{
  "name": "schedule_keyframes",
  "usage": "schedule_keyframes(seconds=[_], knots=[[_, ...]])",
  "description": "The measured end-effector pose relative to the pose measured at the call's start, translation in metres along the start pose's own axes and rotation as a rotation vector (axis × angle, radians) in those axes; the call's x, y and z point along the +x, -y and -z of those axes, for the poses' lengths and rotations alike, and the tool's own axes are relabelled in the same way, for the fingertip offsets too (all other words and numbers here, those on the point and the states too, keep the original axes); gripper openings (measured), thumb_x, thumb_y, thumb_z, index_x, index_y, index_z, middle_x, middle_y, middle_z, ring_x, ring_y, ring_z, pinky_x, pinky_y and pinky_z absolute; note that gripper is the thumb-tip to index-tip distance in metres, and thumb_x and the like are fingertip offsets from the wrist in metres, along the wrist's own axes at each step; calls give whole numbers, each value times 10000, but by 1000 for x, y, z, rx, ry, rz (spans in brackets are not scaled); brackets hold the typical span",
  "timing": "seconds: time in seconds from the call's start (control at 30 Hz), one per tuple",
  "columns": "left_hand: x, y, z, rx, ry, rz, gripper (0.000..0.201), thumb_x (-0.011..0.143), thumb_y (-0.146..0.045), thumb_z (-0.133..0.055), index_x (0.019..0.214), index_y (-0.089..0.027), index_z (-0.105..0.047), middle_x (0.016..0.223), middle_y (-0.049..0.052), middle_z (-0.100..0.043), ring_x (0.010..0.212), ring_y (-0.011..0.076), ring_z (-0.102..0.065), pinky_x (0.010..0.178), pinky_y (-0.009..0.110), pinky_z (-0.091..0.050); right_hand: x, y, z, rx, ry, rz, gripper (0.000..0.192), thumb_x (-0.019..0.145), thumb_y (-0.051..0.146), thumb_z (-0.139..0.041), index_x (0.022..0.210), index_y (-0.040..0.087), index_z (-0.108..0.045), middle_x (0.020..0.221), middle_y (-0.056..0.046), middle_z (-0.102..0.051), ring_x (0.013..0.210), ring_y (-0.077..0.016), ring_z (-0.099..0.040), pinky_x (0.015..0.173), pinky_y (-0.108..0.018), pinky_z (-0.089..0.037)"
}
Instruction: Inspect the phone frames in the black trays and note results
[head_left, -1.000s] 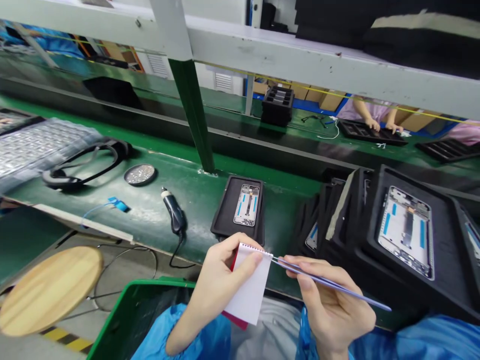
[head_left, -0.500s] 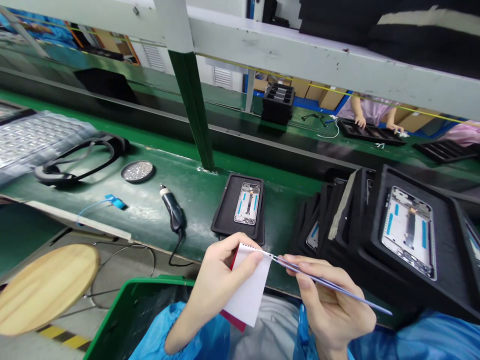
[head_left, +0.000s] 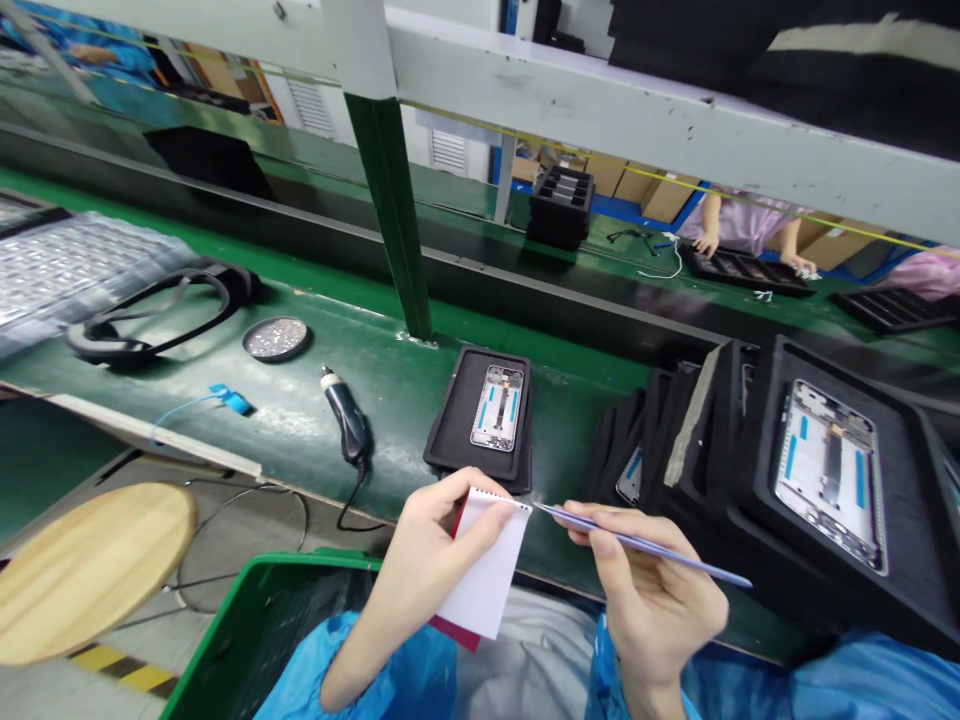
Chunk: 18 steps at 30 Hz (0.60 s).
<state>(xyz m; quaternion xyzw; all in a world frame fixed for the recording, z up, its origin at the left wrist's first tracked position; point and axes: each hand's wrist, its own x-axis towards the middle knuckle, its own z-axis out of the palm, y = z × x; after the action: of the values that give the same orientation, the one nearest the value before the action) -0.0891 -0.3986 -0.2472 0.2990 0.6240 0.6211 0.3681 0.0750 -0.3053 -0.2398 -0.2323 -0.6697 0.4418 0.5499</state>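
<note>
A person in blue sleeves sits at a green workbench (head_left: pixel 300 400), looking down at both hands near the bottom centre of the view. The left hand (head_left: pixel 435 545) pinches a small white sheet of adhesive strips (head_left: pixel 487 570), thumb on its front face and fingers behind, holding it upright and tilted; a red backing shows at its lower edge, and a row of tiny pieces runs along its top edge. The right hand (head_left: pixel 652 600) grips slim tweezers (head_left: pixel 637 545) between thumb and fingertips, the tips touching the sheet's top right corner. Whether a piece is already caught in the tips is too small to tell.

Just beyond the hands, on the bench, lies a black tray (head_left: pixel 484 420) holding one phone frame (head_left: pixel 496 408), face up, with blue strips visible inside it. It looks as if picking a piece from the sheet is in hand, and nothing is yet being carried toward the frame. To the right, a leaning stack of black trays (head_left: pixel 787 480) holds more frames of the same kind.

Left on the bench: an electric screwdriver (head_left: pixel 345 425) with its cable, a round dish of screws (head_left: pixel 276 338), a black strap (head_left: pixel 150 320) and a clear blister tray (head_left: pixel 67 265). A green bin (head_left: pixel 255 620) sits near left, beside a round wooden stool (head_left: pixel 90 565). Far right, another person's hands (head_left: pixel 750 250) work at a tray across the line.
</note>
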Motion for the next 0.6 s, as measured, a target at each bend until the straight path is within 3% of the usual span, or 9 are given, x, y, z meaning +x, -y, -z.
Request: schedule_keyframes(seconds=[0.07, 0.17, 0.3, 0.4, 0.6], knots=[[2, 13, 10, 69, -45, 4, 221, 908, -406, -768, 789, -220, -785, 657, -23, -731, 551, 147, -622, 482, 213, -421, 3, -10, -8, -3, -18, -109, 40, 1028, 233, -860, 989, 238, -866, 926, -30, -914, 760, -203, -905, 692, -224, -759], [6, 36, 24, 171, -79, -11, 219, 936, -403, -734, 803, -236, -785, 717, -6, -777, 659, 190, -726, 611, 245, -551, 8, -38, -17, 2, -19, -301, 242, 984, 414, -912, 919, 189, -853, 878, -93, -906, 744, -270, -907, 654, -267, -764], [12, 57, 30, 259, -45, -62, 161, 950, -355, -695, 880, -255, -799, 1153, 75, -897, 1098, 285, -850, 975, 342, -643, 15, -87, -25, -17, 4, -500, 487, 857, 630, -964, 916, 164, -834, 879, -149, -898, 757, -328, -908, 651, -355, -776], [22, 67, 26, 310, 5, -65, 159, 975, -342, -660, 928, -262, -789, 1405, 108, -847, 1276, 314, -819, 1099, 395, -618, 17, -114, -31, -46, 23, -575, 563, 805, 701, -963, 925, 170, -820, 888, -152, -896, 781, -334, -910, 672, -384, -776], [41, 79, 22, 375, 44, -51, 146, 992, -328, -633, 946, -269, -758, 1478, 130, -811, 1403, 350, -760, 1125, 436, -615, 15, -137, -41, -63, 42, -592, 586, 813, 733, -932, 937, 173, -813, 874, -136, -890, 761, -319, -906, 659, -377, -766]])
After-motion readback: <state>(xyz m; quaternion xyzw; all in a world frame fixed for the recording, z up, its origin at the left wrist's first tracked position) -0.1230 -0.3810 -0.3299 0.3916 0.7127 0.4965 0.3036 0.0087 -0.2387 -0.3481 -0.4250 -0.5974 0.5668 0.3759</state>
